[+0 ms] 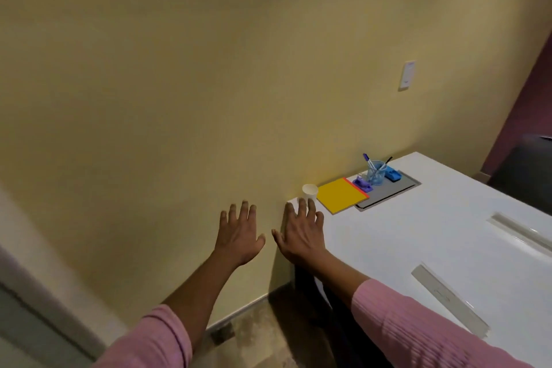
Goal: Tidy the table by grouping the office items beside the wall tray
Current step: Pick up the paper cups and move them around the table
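A clear ruler point(451, 302) lies flat near the worktop's point(418, 242) near edge, closest to the camera and well apart from everything else; it looks like the one office item not yet grouped. Both hands are empty with fingers spread, palms down. The right hand point(301, 236) hovers over the worktop's near-left corner, just short of a white paper cup point(309, 192); the left hand point(239, 236) hangs off the worktop's edge, in front of the wall point(179, 84).

Along the wall edge the rest sits together: the grey tray point(391, 190) lies against the far stretch, carrying a clear pen cup point(375, 173) with pens, a purple stapler point(362, 184) and a blue one point(392, 174). A yellow notebook point(341, 195) overlaps the tray's near end, with the paper cup just beside it. Judging by this, the spread hands are between moves, and the ruler probably comes next.
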### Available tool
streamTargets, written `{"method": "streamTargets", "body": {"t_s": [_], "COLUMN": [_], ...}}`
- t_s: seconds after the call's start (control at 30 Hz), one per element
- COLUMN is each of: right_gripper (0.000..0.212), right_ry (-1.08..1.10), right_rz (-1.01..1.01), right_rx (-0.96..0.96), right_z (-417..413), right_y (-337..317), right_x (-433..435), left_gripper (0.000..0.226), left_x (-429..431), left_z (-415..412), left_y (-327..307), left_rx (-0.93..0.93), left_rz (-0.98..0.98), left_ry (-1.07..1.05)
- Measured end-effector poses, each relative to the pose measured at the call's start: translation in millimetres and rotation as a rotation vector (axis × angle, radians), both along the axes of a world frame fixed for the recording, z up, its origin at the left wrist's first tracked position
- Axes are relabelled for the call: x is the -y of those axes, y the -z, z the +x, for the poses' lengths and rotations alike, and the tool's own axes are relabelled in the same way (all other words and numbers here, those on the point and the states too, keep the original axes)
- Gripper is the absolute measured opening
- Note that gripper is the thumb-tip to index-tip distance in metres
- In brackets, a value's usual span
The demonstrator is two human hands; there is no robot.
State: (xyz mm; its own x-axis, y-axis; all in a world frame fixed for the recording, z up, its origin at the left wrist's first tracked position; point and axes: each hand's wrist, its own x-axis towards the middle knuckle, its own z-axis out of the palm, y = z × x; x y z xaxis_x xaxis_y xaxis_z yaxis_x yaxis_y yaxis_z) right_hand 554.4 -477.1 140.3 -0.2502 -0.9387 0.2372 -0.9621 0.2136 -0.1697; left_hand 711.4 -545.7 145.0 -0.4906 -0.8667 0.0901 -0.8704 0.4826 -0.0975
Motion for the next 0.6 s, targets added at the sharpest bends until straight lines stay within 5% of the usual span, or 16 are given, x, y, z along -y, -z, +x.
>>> {"method": "streamTargets", "body": {"t_s": [0.6], "right_gripper": [0.071], "right_ry": [0.308], "right_rz": [0.233], "right_rx": [0.038], "right_z": [-130], "right_y": [81], "right_x": [187], "left_gripper": [0.077], "left_x": [243], "left_z": [-173], "left_y": [92], "left_rx": [0.110], "left_rz": [0.175], "left_ry": [0.453]}}
